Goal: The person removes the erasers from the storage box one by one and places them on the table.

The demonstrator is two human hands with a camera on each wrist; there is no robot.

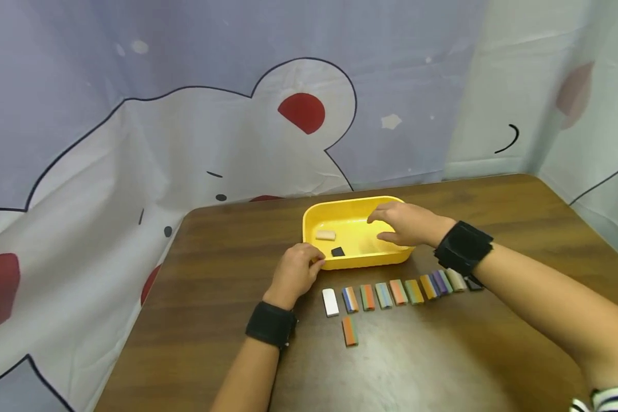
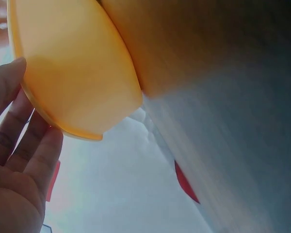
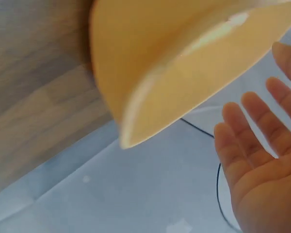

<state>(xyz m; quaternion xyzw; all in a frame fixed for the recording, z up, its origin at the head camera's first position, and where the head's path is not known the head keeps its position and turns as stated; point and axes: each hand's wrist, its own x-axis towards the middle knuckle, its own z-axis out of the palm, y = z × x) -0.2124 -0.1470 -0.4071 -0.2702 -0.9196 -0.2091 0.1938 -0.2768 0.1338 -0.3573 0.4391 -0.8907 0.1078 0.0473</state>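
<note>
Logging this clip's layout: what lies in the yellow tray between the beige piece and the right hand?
In the head view, only bare tray floor lies between the beige piece and the right hand in the yellow tray; the black piece sits nearer the front wall.

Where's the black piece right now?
In the head view the black piece lies inside the yellow tray, near its front-left corner, just right of the left hand and in front of the beige piece.

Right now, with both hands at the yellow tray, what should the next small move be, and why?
Probably draw the right hand back toward the row of blocks and pick one up. It hovers open and empty over the tray, which holds only two pieces, while the left hand rests at the tray's near corner.
</note>
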